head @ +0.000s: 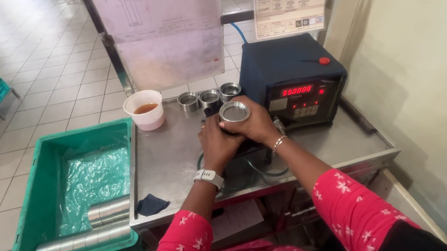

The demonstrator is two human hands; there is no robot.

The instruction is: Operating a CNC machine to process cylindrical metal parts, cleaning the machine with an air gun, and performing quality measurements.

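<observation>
Both hands, left hand and right hand, wrap one metal ring mid-frame, open end up, axis vertical; three more rings sit behind.

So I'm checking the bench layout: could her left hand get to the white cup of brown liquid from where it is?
Probably yes. The left hand is on the metal ring, and the bare table lies between it and the white cup, with nothing in the way.

Both hands, left hand and right hand, clasp a metal ring beside 3 more rings.
</observation>
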